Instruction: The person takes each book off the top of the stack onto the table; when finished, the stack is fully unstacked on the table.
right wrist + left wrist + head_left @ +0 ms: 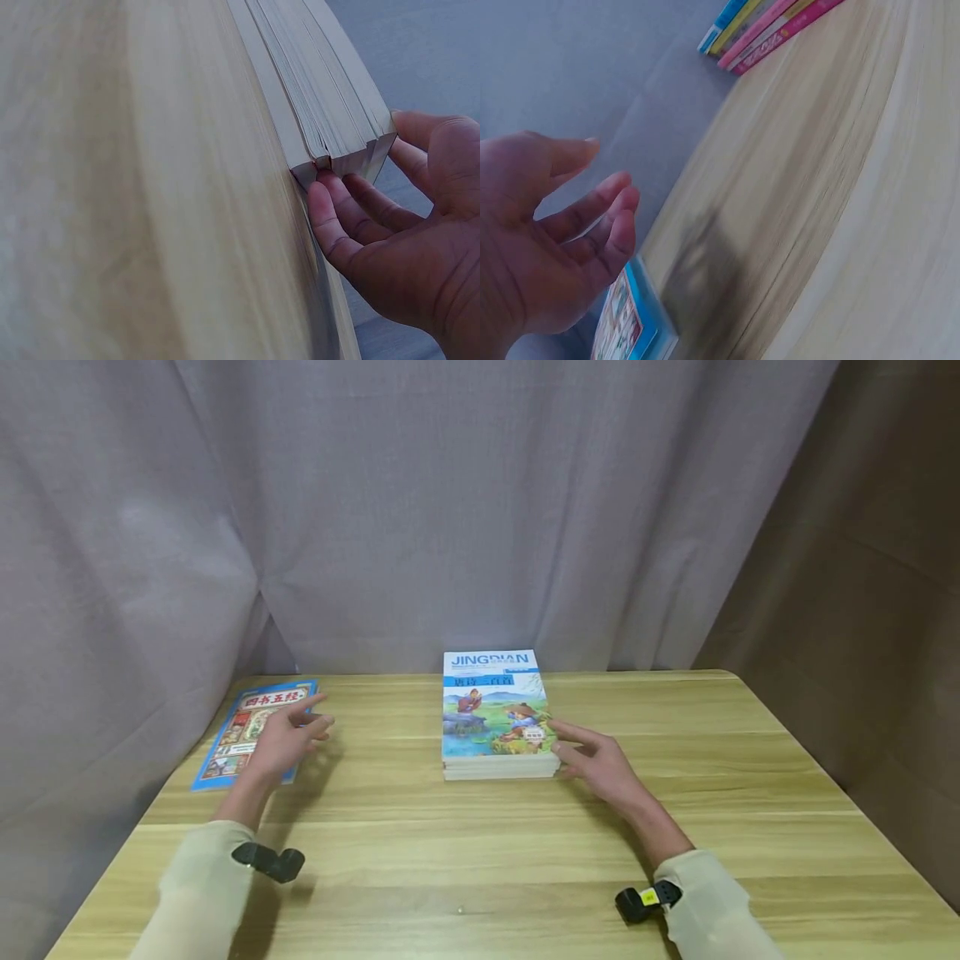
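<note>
Books (495, 718) stood in a stack at the far middle of the table (457, 852), just left of our right hand (603, 768). On the uppermost cover (487, 702) we read JINGDIAN in blue letters above a painted waterside scene. White page edges (501, 767) faced the near side, and the left wrist view showed us blue, yellow and pink spines (780, 34) along the left side. Our right hand touched the stack at its near right corner; its fingers (330, 221) were loosely bent against the right side rather than wrapped round the books, and its thumb (416, 127) lay at the top corner. Our left hand (285, 739) was free of any grip, its fingers relaxed above the right edge of the blue book (225, 766). That book lay flat and slanted at the far left, well apart from the stack, with our hand's shadow (705, 255) on the wood beside it. We wore pale sleeves (202, 893) and a black camera (258, 858) on each wrist. Behind the table hung a grey curtain (397, 527).
</note>
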{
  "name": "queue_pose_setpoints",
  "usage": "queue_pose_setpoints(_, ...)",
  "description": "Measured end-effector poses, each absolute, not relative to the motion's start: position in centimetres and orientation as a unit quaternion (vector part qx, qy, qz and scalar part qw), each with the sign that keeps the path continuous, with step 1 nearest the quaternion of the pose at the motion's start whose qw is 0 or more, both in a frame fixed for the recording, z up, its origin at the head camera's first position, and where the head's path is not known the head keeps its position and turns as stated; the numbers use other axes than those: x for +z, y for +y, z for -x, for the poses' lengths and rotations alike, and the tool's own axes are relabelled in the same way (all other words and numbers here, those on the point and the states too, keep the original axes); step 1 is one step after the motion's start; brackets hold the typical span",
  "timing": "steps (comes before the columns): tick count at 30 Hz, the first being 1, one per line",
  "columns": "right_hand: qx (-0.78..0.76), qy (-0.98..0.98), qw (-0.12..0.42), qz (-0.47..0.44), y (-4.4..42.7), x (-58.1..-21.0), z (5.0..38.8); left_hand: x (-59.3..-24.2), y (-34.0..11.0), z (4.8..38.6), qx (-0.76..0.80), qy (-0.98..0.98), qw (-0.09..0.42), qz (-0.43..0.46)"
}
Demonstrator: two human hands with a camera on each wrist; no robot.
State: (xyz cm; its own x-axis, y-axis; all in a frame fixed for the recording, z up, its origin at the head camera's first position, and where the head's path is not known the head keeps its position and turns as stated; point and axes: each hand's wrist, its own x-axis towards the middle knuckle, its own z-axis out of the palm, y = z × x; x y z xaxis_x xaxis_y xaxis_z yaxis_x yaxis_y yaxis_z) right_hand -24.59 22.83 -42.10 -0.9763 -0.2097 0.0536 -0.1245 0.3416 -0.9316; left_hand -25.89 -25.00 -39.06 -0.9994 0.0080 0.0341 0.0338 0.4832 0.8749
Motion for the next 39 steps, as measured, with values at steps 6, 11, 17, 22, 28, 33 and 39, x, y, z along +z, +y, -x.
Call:
queue_pose_setpoints(6, -0.571, 0.814, 0.039, 0.100, 22.8, -42.0, 24.6, -39.2, -23.1, 26.0, -0.544, -0.838, -0.017, 0.040)
queue_pose_setpoints(11, -0.572, 0.813, 0.042, 0.100, 22.9, -42.2, 24.7, -39.8, -21.1, 26.3, -0.562, -0.824, -0.042, 0.061)
queue_pose_setpoints(17, -0.571, 0.814, 0.044, 0.097, 22.8, -42.3, 24.6, -40.2, -18.5, 26.6, -0.558, -0.822, -0.073, 0.090)
queue_pose_setpoints(22, -0.569, 0.816, 0.042, 0.097, 22.7, -42.3, 24.6, -40.0, -16.2, 26.8, -0.549, -0.824, -0.092, 0.106)
queue_pose_setpoints(28, -0.572, 0.813, 0.039, 0.100, 22.9, -41.9, 24.6, -39.6, -13.6, 27.3, -0.560, -0.812, -0.112, 0.121)
queue_pose_setpoints(33, -0.579, 0.807, 0.043, 0.107, 23.0, -42.0, 24.6, -39.4, -11.9, 27.9, -0.555, -0.811, -0.136, 0.126)
queue_pose_setpoints(39, -0.578, 0.808, 0.045, 0.106, 23.0, -42.1, 24.6, -39.6, -10.6, 29.0, -0.546, -0.813, -0.159, 0.126)
